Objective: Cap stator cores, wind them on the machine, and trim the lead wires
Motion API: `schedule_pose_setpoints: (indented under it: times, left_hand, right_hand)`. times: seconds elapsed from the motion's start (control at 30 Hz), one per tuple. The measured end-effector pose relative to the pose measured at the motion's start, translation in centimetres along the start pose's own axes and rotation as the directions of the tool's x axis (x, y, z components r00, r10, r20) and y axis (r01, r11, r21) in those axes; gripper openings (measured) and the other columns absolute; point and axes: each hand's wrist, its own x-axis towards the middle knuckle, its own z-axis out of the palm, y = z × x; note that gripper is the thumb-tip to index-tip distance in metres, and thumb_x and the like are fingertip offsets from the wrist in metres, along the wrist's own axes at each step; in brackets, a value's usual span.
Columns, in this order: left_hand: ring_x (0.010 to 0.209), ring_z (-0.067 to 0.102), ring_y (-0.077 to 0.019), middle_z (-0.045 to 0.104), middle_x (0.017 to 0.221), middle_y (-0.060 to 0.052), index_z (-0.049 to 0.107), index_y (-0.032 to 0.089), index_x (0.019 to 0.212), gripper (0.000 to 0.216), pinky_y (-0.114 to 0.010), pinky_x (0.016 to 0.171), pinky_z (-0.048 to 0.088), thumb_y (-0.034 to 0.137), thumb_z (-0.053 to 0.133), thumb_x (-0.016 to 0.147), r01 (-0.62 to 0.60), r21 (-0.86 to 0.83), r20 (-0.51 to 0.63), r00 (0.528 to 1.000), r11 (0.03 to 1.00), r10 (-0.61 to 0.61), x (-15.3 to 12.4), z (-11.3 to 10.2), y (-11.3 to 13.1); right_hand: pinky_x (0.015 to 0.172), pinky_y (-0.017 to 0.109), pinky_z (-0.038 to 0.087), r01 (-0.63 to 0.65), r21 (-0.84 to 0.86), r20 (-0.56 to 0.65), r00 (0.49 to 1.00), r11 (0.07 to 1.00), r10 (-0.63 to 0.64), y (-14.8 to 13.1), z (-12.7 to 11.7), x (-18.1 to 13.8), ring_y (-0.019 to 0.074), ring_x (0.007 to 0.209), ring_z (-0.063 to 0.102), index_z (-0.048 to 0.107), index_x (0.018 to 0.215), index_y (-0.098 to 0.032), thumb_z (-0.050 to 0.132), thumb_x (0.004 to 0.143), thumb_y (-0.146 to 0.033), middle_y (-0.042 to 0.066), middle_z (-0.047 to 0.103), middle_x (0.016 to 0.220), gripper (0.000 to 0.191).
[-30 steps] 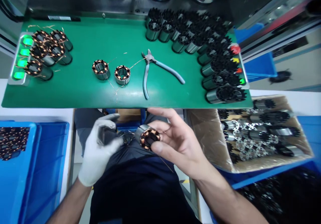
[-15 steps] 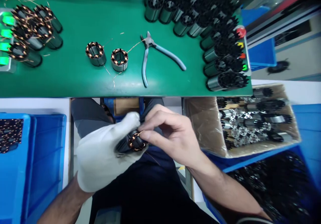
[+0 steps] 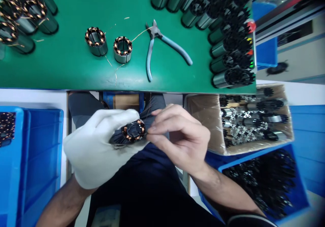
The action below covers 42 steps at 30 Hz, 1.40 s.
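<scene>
My left hand [image 3: 101,142], in a white glove, is wrapped around a wound motor stator [image 3: 125,132], its copper-coiled end facing up and right. Much of the stator's body is hidden by the glove. Bare, my right hand [image 3: 180,137] pinches thumb and forefinger at the stator's right rim, on a fine copper wire that is mostly covered by the fingertips. Both hands are above my lap, in front of the bench edge. On the green bench [image 3: 76,74] stand a wound stator [image 3: 98,48] and a shorter stator [image 3: 123,55], both with loose wire ends.
Blue-handled cutting pliers [image 3: 167,44] lie spread on the bench. Several wound stators [image 3: 48,23] stand at left, and rows of black-ended cores [image 3: 194,15] at right. A lined carton [image 3: 205,125] of cores and a blue bin [image 3: 299,183] of black parts flank my right arm; blue crates [image 3: 43,145] are at left.
The stator has turned in my left hand, its coiled end now facing up more. My right fingertips have shifted from its upper rim to its right side. The view has tilted slightly.
</scene>
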Motion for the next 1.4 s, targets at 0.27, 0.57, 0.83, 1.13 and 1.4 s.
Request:
schedule_pose_setpoints:
  times: [0.27,0.57,0.83,1.13,1.4]
  left_hand:
    - [0.110,0.075,-0.0239,0.072,0.114,-0.005,0.065,0.028,0.114,0.037,-0.035,0.097,0.066,0.034,0.093,0.090,-0.093,-0.227,-0.055,0.995,0.969,0.083,0.7,1.6,0.7]
    - [0.090,0.071,-0.0218,0.069,0.098,-0.002,0.063,0.032,0.105,0.021,-0.041,0.088,0.062,0.031,0.079,0.091,-0.225,0.015,-0.042,0.973,0.974,0.226,0.6,1.8,-0.2]
    - [0.108,0.076,-0.0263,0.074,0.121,-0.005,0.069,0.035,0.124,0.040,-0.039,0.087,0.062,0.022,0.082,0.089,-0.215,0.094,0.011,0.977,0.972,0.215,-0.4,1.6,0.8]
    - [0.036,0.049,-0.0198,0.063,0.058,-0.003,0.077,0.025,0.096,0.083,-0.035,0.038,0.042,0.094,0.033,0.105,0.836,-0.375,0.847,0.484,0.400,-0.219,0.1,3.2,-2.9]
    - [0.098,0.088,-0.0266,0.090,0.117,-0.003,0.081,0.030,0.118,0.028,-0.035,0.086,0.067,0.037,0.094,0.093,-0.278,0.093,0.092,0.959,0.956,0.269,-2.3,2.6,-0.2]
  right_hand:
    - [0.097,0.045,0.070,-0.130,0.163,-0.073,0.987,0.978,0.144,-0.4,0.4,0.5,0.0216,0.084,0.076,0.090,0.097,-0.032,0.095,0.100,-0.032,0.002,0.083,0.088,0.006]
    - [0.083,0.031,0.070,-0.522,0.557,0.130,0.823,0.646,0.552,-0.4,3.4,-1.4,0.0182,0.094,0.083,0.096,0.104,-0.034,0.105,0.088,-0.036,0.003,0.091,0.105,0.019]
    - [0.084,0.029,0.068,-0.452,0.420,0.230,0.892,0.787,0.390,-0.7,0.6,1.0,0.0158,0.091,0.078,0.088,0.096,-0.025,0.101,0.095,-0.028,0.001,0.080,0.098,0.013]
    - [0.112,0.046,0.070,-0.176,-0.066,0.548,0.816,0.982,0.183,-0.9,-4.6,3.7,0.0298,0.135,0.081,0.079,0.097,-0.025,0.082,0.106,-0.024,0.012,0.086,0.130,0.009]
    - [0.103,0.041,0.073,-0.628,0.034,0.557,0.658,0.777,0.507,-0.5,-4.3,1.4,0.0262,0.126,0.084,0.072,0.097,-0.019,0.076,0.114,-0.043,0.017,0.085,0.137,0.030]
